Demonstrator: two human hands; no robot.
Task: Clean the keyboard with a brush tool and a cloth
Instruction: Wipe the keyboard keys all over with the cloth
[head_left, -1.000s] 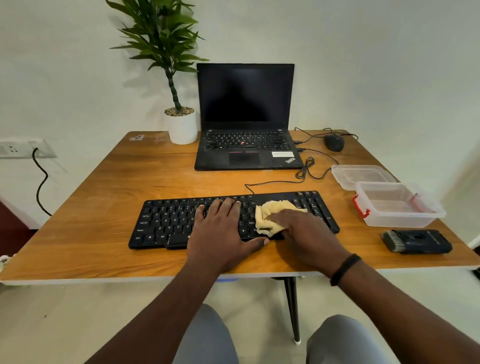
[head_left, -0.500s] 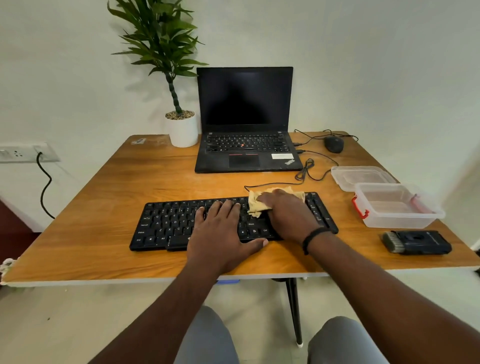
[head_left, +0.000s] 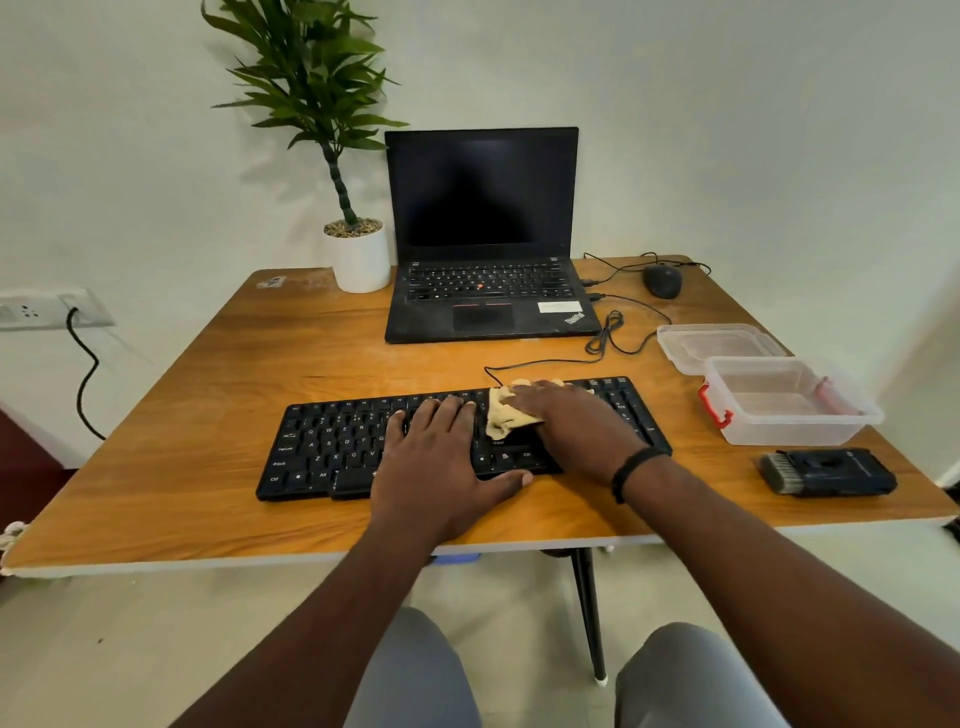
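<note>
Left hand: the left hand (head_left: 439, 457) lies flat on the middle keys of the keyboard (head_left: 332, 447), fingers straight and spread a little, thumb out along the near edge; it holds nothing and pins the board exactly where it did a second ago.
Right hand: the right hand (head_left: 574, 421) presses the cloth (head_left: 503, 415) onto the keys just right of the left hand, fingers laid over it and reaching toward the far rows; whether they curl into the fabric cannot be told.
What changed: one second ago the right hand and cloth were on the near rows; half a second ago they had slid up to the far edge, and now they sit at the far rows, drawn slightly back toward the middle.
Meaning for the task: this reads as a back-and-forth wipe over the right half of the keys; the left half, beyond the left hand, looks yet to be wiped.
Brush tool: the brush tool (head_left: 828, 472) lies untouched on the table (head_left: 171, 415), well to the right of the right hand, near the front edge.
Nearby: a clear plastic box (head_left: 789, 402) stands beyond the brush tool.
</note>
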